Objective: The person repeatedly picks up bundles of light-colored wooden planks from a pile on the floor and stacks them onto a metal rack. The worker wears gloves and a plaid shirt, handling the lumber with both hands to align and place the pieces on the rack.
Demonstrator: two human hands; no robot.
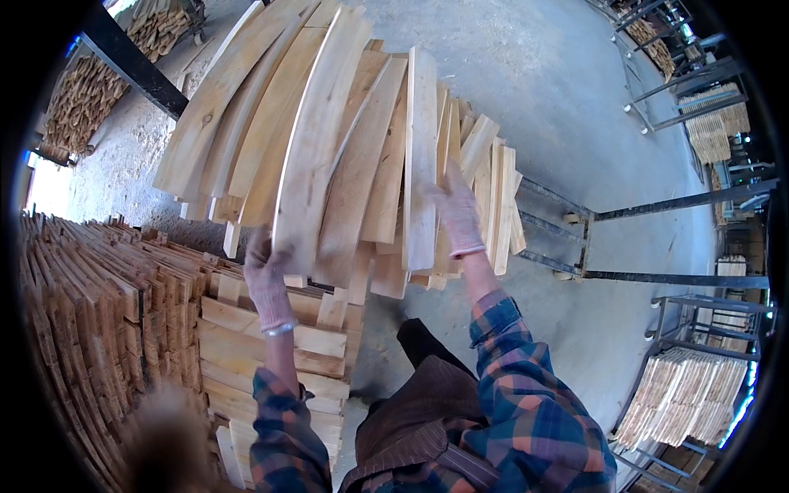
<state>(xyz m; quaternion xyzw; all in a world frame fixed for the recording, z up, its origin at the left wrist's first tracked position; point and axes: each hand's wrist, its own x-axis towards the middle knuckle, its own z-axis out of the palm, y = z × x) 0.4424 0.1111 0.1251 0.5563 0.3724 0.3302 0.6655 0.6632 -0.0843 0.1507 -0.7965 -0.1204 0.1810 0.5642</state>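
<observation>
A pile of loose pale wooden boards [362, 189] lies fanned out in front of me. Both my hands wear light knitted gloves. At the near end of a long board [316, 140], my left hand [269, 279] is closed on its left edge. Farther right, my right hand [457, 215] grips the right edge of a narrower, upright-looking board [422, 156]; its fingers are slightly blurred. More short boards [500, 197] lie to the right of that hand.
Dark-edged stacked boards [99, 329] fill the left side, next to a lighter board stack [271, 345] below my left hand. A metal cart frame [585, 238] stands at right. Other racks hold a board stack [682, 398]. A dark beam [131, 66] crosses the upper left.
</observation>
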